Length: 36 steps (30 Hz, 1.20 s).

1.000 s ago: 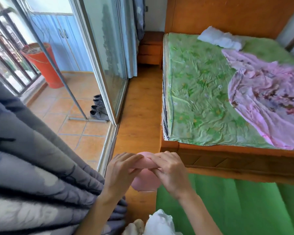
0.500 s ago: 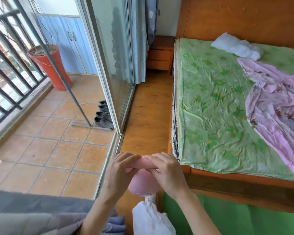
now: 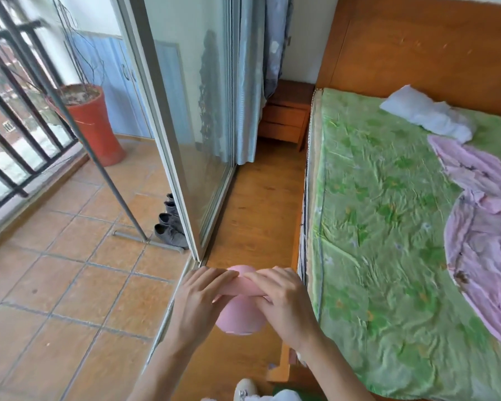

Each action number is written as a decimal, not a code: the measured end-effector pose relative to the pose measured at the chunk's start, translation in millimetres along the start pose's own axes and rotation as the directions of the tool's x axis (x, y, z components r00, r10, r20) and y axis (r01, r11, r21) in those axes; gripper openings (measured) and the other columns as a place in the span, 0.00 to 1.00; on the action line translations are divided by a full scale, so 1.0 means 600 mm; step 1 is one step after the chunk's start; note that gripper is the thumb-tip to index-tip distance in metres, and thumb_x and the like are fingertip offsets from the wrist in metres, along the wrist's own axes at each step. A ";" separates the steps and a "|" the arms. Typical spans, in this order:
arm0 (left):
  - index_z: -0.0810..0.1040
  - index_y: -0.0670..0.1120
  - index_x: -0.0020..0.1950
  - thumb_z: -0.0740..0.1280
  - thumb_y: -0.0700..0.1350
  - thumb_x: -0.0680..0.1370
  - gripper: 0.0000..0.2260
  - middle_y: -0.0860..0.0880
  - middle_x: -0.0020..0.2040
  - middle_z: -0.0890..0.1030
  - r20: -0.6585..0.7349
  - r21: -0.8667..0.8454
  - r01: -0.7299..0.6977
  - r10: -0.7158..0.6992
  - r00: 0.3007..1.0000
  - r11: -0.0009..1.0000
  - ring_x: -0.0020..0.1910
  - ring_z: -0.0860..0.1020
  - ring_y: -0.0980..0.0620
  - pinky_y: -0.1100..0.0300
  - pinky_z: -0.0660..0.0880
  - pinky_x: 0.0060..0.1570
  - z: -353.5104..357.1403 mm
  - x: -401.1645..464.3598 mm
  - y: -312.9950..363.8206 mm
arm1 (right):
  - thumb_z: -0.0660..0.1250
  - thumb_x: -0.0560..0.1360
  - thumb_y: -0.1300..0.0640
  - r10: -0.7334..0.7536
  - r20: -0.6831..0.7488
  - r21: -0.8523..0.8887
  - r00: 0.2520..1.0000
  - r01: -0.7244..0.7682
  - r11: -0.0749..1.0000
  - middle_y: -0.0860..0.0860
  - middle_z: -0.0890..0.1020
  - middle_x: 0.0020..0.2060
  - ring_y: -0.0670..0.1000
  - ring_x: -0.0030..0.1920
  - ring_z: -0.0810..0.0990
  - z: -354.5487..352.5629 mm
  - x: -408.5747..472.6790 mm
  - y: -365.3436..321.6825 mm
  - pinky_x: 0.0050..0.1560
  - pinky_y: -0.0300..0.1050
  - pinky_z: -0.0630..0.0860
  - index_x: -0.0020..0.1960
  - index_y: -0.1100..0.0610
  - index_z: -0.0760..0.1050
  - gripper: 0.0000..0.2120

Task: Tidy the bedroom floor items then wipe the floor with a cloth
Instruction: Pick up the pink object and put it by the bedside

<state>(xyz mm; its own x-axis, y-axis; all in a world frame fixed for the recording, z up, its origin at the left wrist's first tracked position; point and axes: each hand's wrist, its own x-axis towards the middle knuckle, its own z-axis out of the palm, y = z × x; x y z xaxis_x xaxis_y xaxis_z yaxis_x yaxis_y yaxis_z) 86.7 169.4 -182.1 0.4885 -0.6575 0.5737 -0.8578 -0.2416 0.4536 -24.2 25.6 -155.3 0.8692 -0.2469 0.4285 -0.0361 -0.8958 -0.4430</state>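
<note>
Wooden floor [image 3: 258, 204] ran between a glass sliding door [image 3: 191, 117] and a bed [image 3: 388, 227] spread with a green sheet; beyond the door lay a tiled balcony [image 3: 55, 270] with grey shoes [image 3: 169, 224]. Above the floor, the left hand [image 3: 197, 302] and right hand [image 3: 284, 302] held a pink cloth [image 3: 239, 311], fingers [image 3: 223, 277] closed over its rolled top edge, the rest hanging below.

The pink item [image 3: 237, 314] gripped by both hands appears smooth and matt; its material cannot be determined. Beyond the hands, the floor [image 3: 258, 215] is glossy wood. To the right, the bed sheet [image 3: 388, 227] is crinkled, slightly shiny cloth on a wooden frame. To the left: matt clay-coloured tiles [image 3: 70, 270], glass door [image 3: 197, 111] in a metal frame.
</note>
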 end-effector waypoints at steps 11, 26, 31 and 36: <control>0.75 0.51 0.55 0.57 0.55 0.80 0.12 0.57 0.47 0.76 0.029 -0.068 -0.112 0.115 0.993 0.991 0.41 0.73 0.53 0.61 0.67 0.44 0.107 0.177 -0.090 | 0.72 0.62 0.64 0.060 -0.014 0.010 0.998 -0.060 0.998 0.41 0.81 0.48 0.44 0.45 0.76 0.011 0.134 0.133 0.47 0.41 0.69 0.57 0.50 0.77 0.24; 0.75 0.50 0.56 0.63 0.50 0.77 0.10 0.57 0.47 0.74 0.048 -0.164 -0.367 0.379 0.924 0.916 0.38 0.71 0.53 0.55 0.68 0.35 0.252 0.501 -0.287 | 0.70 0.70 0.57 0.245 -0.118 -0.130 0.962 -0.260 0.957 0.41 0.81 0.51 0.45 0.48 0.78 0.065 0.398 0.316 0.49 0.43 0.71 0.60 0.51 0.78 0.18; 0.75 0.49 0.57 0.63 0.47 0.78 0.09 0.55 0.49 0.75 0.028 -0.191 -0.412 0.424 0.905 0.891 0.40 0.72 0.54 0.57 0.69 0.36 0.292 0.591 -0.343 | 0.67 0.71 0.56 0.272 -0.138 -0.146 0.952 -0.291 0.946 0.43 0.82 0.49 0.46 0.47 0.78 0.082 0.483 0.372 0.48 0.41 0.70 0.58 0.53 0.79 0.15; 0.75 0.48 0.58 0.61 0.47 0.79 0.10 0.54 0.49 0.77 0.053 -0.209 -0.423 0.443 0.895 0.882 0.42 0.73 0.53 0.58 0.69 0.39 0.346 0.671 -0.391 | 0.63 0.72 0.54 0.236 -0.157 -0.145 0.959 -0.258 0.955 0.41 0.81 0.49 0.43 0.48 0.77 0.087 0.562 0.443 0.49 0.39 0.70 0.57 0.52 0.80 0.15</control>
<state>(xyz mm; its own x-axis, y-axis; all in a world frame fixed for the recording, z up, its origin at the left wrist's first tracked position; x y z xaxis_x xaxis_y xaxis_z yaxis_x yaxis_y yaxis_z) 451.5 -186.9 -199.3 0.0491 -0.7336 0.6778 -0.9298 0.2144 0.2993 285.0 -276.6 -170.1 0.7478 -0.5058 0.4300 -0.3308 -0.8455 -0.4193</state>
